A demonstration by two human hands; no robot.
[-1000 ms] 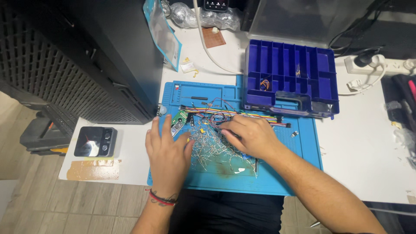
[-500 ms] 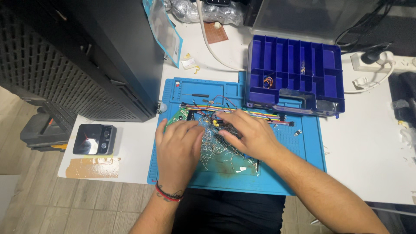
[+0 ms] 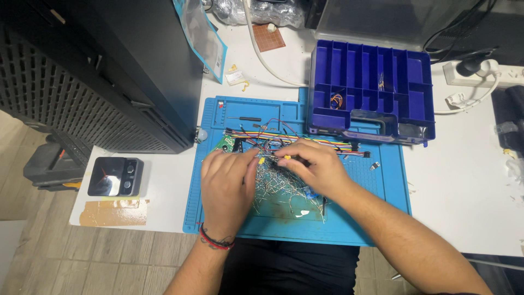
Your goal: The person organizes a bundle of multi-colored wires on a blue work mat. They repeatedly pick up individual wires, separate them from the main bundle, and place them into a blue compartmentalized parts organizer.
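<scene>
Both hands work over the blue silicone work mat point(image 3: 218, 218), which lies at the near edge of the white desk point(image 3: 469, 207) and serves as the reference here. The left hand point(image 3: 228, 183) rests palm-down on the mat's near middle, a red and black band at the wrist, its grip pinched shut on a small yellow-tipped component point(image 3: 262, 160) at the fingertips. The right hand point(image 3: 316, 166) sits just beside it, fingers curled closed on a similar yellow-tipped piece point(image 3: 287, 157), the two grips almost touching, apparently so the parts can be picked or mated with fine control. Beneath and between the hands a heap of loose metal-legged components point(image 3: 278, 188) is spread on the mat's middle, kept there presumably because the raised rim stops small parts rolling off. Just beyond the fingers, a bundle of multicoloured jumper wires point(image 3: 305, 141) lies across the mat's far half, with a green circuit board point(image 3: 225, 145) partly hidden at its left end. Touching the mat's far right corner stands an open dark blue compartment box point(image 3: 371, 87), within easy reach for sorting. Left of the mat a black computer tower point(image 3: 109, 71) stands; a small black device point(image 3: 115, 176) sits at the desk's left corner.
</scene>
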